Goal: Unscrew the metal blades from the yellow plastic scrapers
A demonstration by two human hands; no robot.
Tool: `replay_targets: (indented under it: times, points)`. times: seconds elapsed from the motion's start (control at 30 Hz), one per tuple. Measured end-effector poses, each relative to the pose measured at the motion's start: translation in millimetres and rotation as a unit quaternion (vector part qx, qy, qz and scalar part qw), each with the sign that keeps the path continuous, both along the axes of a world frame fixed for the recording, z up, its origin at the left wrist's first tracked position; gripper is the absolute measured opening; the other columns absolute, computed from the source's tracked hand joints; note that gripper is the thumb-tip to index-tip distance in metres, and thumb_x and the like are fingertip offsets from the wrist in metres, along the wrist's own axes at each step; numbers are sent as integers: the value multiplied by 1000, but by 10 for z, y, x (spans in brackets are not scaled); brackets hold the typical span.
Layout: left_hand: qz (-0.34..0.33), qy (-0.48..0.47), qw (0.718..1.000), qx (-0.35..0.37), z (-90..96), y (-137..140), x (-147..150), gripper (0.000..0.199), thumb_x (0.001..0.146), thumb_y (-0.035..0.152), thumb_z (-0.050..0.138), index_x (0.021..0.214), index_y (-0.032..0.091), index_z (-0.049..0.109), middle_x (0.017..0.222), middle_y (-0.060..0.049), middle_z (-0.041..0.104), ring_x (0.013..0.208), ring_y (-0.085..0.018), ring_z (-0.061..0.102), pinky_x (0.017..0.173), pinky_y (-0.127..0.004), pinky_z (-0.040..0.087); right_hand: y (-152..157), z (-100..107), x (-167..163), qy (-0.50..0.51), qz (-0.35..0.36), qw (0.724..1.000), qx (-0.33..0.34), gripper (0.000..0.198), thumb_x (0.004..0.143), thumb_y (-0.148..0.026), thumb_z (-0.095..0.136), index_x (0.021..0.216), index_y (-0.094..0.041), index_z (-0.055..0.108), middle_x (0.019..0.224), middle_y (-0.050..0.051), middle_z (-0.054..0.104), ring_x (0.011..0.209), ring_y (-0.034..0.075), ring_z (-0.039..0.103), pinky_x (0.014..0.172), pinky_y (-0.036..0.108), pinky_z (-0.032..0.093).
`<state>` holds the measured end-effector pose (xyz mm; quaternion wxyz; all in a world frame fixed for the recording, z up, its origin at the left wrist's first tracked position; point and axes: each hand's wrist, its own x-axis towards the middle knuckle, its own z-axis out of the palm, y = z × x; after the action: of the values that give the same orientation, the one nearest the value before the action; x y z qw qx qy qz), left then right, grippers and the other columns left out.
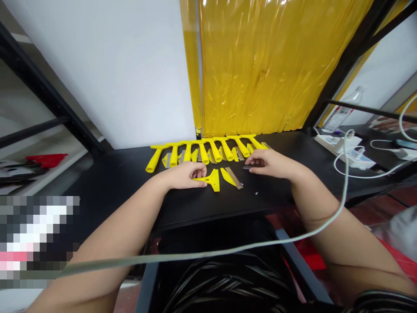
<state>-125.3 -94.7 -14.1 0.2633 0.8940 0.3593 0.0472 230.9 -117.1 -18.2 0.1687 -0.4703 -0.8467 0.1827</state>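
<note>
My left hand is closed round the handle of a yellow plastic scraper, whose flat wide head points right. Just beyond that head lies a separate yellow head piece with a metal blade along its edge. My right hand hovers low over the black table, fingers curled together. A small dark object shows at its fingertips, too small to name. Behind both hands, several yellow scraper handles lie in a row, with yellow pieces and metal blades between them.
The black table backs onto a white panel and a yellow plastic curtain. White power strips and a clear bottle stand at right. A white cable hangs across in front of my arms.
</note>
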Motion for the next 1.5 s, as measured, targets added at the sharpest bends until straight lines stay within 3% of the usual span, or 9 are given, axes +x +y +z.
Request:
replay_targets:
  times: [0.1, 0.2, 0.37, 0.6, 0.8, 0.97, 1.1, 1.23, 1.5]
  points:
    - [3, 3, 1000, -1, 4, -4, 0, 34, 85, 50, 70, 95, 20, 58, 90, -2, 61, 77, -16, 53, 68, -29, 42, -311, 57, -40, 20, 58, 992, -107, 34, 83, -36, 74, 110, -17, 77, 97, 7, 72, 85, 18, 65, 75, 29, 53]
    - [3, 3, 1000, 1, 4, -4, -1, 34, 85, 49, 70, 95, 20, 58, 89, -2, 61, 77, -16, 53, 69, -29, 42, -495, 36, -132, 13, 50, 988, -147, 27, 81, -27, 74, 106, -16, 77, 92, 5, 74, 82, 17, 69, 74, 27, 54]
    - [2, 1, 1000, 0, -9, 5, -6, 34, 86, 50, 70, 96, 20, 58, 89, -2, 61, 78, -16, 53, 69, -28, 43, -468, -74, -326, 20, -3, 993, -115, 31, 81, -15, 72, 112, -16, 74, 92, 4, 76, 79, 16, 72, 74, 26, 56]
    - [2, -1, 1000, 1, -34, 22, -19, 36, 85, 51, 70, 97, 20, 58, 90, -2, 62, 78, -16, 54, 69, -29, 43, -243, -104, -501, -54, -46, 996, -50, 23, 79, -7, 67, 96, -18, 79, 87, 3, 79, 81, 16, 74, 76, 25, 54]
    - [2, -4, 1000, -3, -23, 10, -11, 35, 84, 51, 70, 96, 20, 58, 88, -2, 61, 78, -16, 53, 69, -28, 43, -2, -37, -652, -124, -59, 990, -28, 23, 80, -6, 66, 94, -18, 80, 87, 4, 78, 81, 18, 73, 75, 27, 53]
    - [4, -8, 1000, -10, -13, 8, -14, 36, 84, 51, 71, 97, 20, 59, 89, -2, 61, 78, -16, 54, 69, -28, 43, 127, 128, -747, -180, -25, 983, 13, 14, 81, -12, 70, 88, -19, 79, 86, 4, 77, 80, 20, 71, 71, 28, 49]
    - [1, -14, 1000, -6, -9, 4, -16, 37, 83, 51, 71, 97, 20, 59, 87, -1, 59, 78, -16, 54, 69, -28, 42, 206, 242, -805, -166, -3, 986, -22, 9, 81, -23, 73, 88, -21, 79, 87, 2, 78, 80, 19, 71, 68, 27, 47]
    - [10, -11, 1000, -8, -3, -1, -16, 40, 82, 53, 72, 100, 20, 61, 88, -2, 60, 75, -16, 52, 67, -27, 41, 300, 237, -897, -178, -39, 982, -54, 18, 73, -29, 81, 89, -21, 79, 89, 3, 79, 80, 20, 71, 65, 27, 47]
    - [6, 6, 1000, 13, -38, 38, -22, 41, 83, 53, 72, 106, 20, 64, 88, -1, 61, 74, -16, 53, 66, -27, 41, 277, 191, -1004, -184, -116, 973, -83, 14, 68, -20, 77, 81, -19, 76, 70, 2, 75, 74, 20, 71, 62, 27, 48]
